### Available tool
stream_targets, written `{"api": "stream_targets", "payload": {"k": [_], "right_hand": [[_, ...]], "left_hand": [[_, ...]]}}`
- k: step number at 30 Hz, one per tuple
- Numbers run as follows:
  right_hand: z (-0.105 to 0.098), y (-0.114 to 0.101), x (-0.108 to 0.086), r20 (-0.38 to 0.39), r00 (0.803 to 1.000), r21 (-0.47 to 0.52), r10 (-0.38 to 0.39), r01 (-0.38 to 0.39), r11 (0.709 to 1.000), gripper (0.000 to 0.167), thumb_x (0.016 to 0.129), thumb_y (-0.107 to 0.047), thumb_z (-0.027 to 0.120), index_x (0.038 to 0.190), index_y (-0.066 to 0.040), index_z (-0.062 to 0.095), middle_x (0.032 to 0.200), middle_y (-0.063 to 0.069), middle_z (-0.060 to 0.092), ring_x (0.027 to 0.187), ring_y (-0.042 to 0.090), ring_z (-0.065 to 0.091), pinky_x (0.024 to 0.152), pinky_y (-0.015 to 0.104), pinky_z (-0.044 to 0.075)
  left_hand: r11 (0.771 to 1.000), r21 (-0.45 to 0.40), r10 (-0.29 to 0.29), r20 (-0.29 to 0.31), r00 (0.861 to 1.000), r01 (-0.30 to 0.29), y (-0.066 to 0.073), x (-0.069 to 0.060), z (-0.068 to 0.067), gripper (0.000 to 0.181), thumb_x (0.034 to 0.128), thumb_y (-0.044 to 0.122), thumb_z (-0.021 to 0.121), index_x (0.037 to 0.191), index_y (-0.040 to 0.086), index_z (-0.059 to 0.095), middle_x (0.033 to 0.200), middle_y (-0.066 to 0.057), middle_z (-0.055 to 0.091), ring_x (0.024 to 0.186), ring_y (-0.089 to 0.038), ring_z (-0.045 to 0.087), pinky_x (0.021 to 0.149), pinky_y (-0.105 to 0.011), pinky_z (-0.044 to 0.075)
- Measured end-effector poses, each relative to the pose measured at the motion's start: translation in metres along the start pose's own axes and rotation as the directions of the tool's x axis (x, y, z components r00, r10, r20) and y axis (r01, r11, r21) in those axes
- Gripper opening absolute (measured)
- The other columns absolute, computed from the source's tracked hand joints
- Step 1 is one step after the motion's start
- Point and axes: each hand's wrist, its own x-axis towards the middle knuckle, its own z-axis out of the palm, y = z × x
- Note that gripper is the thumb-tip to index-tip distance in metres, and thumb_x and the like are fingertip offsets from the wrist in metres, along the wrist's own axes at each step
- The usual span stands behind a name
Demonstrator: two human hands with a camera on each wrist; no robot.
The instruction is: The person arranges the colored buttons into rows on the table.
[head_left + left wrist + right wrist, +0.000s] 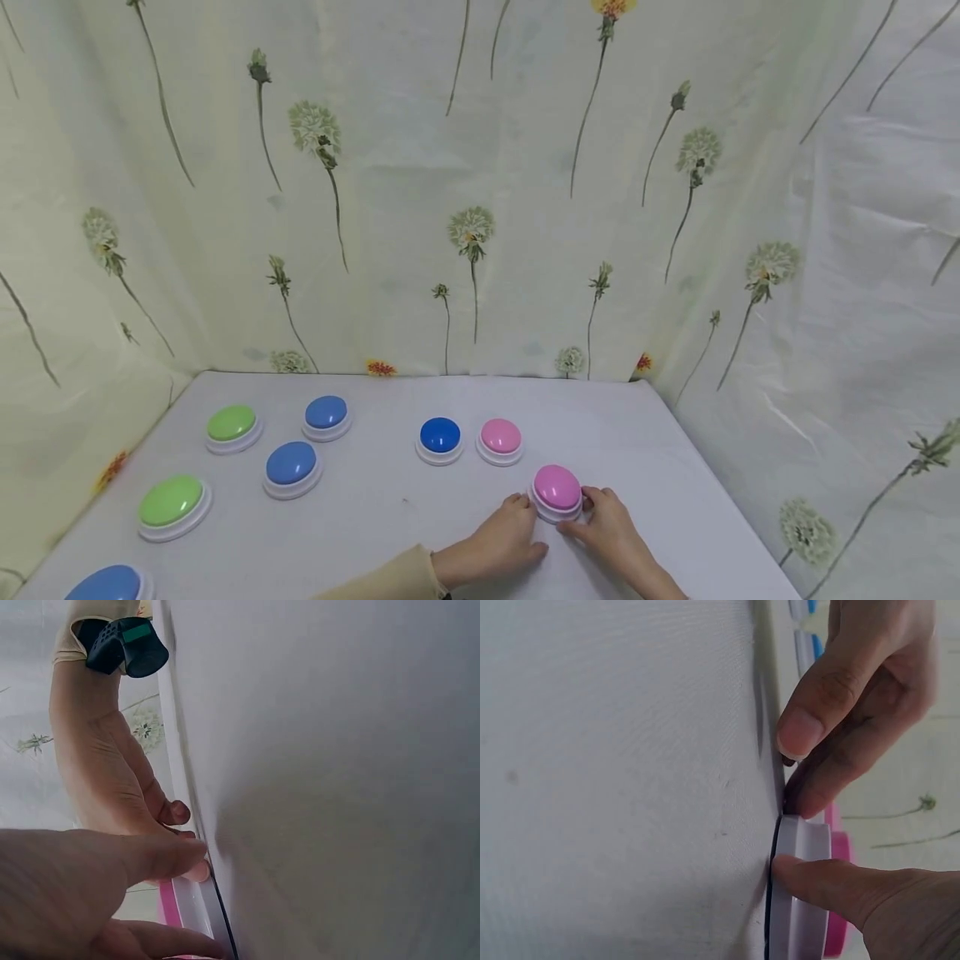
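A pink dome push button (557,487) on a round white base lies on the table between both hands. My right hand (611,533) pinches the base, thumb at the near edge and fingers at the right side. In the right wrist view, the right thumb (817,881) presses along the rim of the white base (804,840). From the left, my left hand (501,537) touches the base with its fingertips, while its thumb stands apart. The left wrist view shows the left hand (67,881) close up, with only slivers of the button visible.
Behind stand another pink button (501,436) and a dark blue one (440,435). To the left are two lighter blue buttons (291,463) and two green ones (171,501). A large blue button (105,585) is cut off at the lower left. Flowered curtains (390,208) border the white table (375,533).
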Motion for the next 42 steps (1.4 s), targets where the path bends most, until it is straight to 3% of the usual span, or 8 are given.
{"api": "stream_targets", "payload": {"k": [5, 14, 24, 33, 38, 42], "right_hand": [[-0.002, -0.002, 0.01, 0.018, 0.999, 0.008, 0.029, -0.03, 1.0, 0.066, 0.068, -0.019, 0.085, 0.117, 0.015, 0.057, 0.09, 0.012, 0.061, 0.071, 0.013, 0.05, 0.056, 0.021, 0.041], [0.0, 0.005, 0.034, 0.008, 1.0, 0.049, 0.03, -0.031, 0.998, 0.058, 0.072, -0.007, 0.08, 0.119, 0.016, 0.055, 0.102, 0.022, 0.065, 0.076, 0.015, 0.058, 0.059, 0.022, 0.048], [0.007, 0.014, 0.058, -0.083, 0.996, 0.109, 0.019, -0.01, 0.994, 0.045, 0.075, -0.002, 0.075, 0.112, 0.017, 0.058, 0.095, 0.024, 0.066, 0.084, 0.028, 0.066, 0.069, 0.037, 0.056], [0.009, 0.016, 0.067, -0.106, 0.994, 0.107, 0.035, -0.024, 0.994, 0.042, 0.076, 0.0, 0.073, 0.112, 0.017, 0.059, 0.09, 0.022, 0.067, 0.081, 0.025, 0.064, 0.068, 0.036, 0.055], [0.007, 0.015, 0.066, -0.097, 0.995, 0.094, 0.037, -0.028, 0.995, 0.041, 0.077, -0.003, 0.073, 0.111, 0.017, 0.059, 0.089, 0.02, 0.066, 0.08, 0.024, 0.062, 0.067, 0.035, 0.054], [0.002, 0.012, 0.061, -0.058, 0.997, 0.005, 0.056, -0.056, 0.998, 0.049, 0.075, -0.013, 0.077, 0.107, 0.02, 0.059, 0.089, 0.024, 0.064, 0.081, 0.03, 0.061, 0.07, 0.044, 0.053]], "left_hand": [[0.999, 0.017, 0.043, 0.007, 0.999, -0.043, 0.001, 0.005, -0.001, 0.064, 0.0839, 0.035, 0.073, 0.129, -0.007, 0.055, 0.127, -0.018, 0.059, 0.125, -0.024, 0.053, 0.108, -0.03, 0.041], [0.997, -0.071, -0.022, 0.074, 0.997, 0.027, -0.004, 0.033, 0.004, 0.073, 0.0837, 0.039, 0.073, 0.136, -0.006, 0.047, 0.132, -0.019, 0.052, 0.128, -0.025, 0.047, 0.106, -0.031, 0.043], [0.994, -0.076, -0.073, 0.039, 0.997, 0.076, -0.007, 0.058, 0.004, 0.074, 0.0831, 0.036, 0.073, 0.137, -0.005, 0.046, 0.136, -0.018, 0.049, 0.128, -0.024, 0.045, 0.109, -0.031, 0.04], [0.997, -0.064, -0.041, 0.004, 0.999, 0.041, -0.011, 0.066, 0.006, 0.071, 0.0846, 0.032, 0.071, 0.138, -0.006, 0.044, 0.143, -0.022, 0.046, 0.137, -0.031, 0.04, 0.114, -0.033, 0.033], [0.997, -0.07, -0.038, 0.019, 0.999, 0.039, -0.013, 0.068, 0.005, 0.071, 0.0862, 0.032, 0.07, 0.141, -0.004, 0.042, 0.146, -0.02, 0.043, 0.139, -0.028, 0.038, 0.113, -0.031, 0.034], [0.999, -0.05, -0.014, 0.055, 0.998, 0.017, -0.016, 0.067, 0.004, 0.072, 0.0863, 0.036, 0.07, 0.142, -0.001, 0.042, 0.148, -0.016, 0.042, 0.141, -0.025, 0.036, 0.113, -0.03, 0.035]]}}
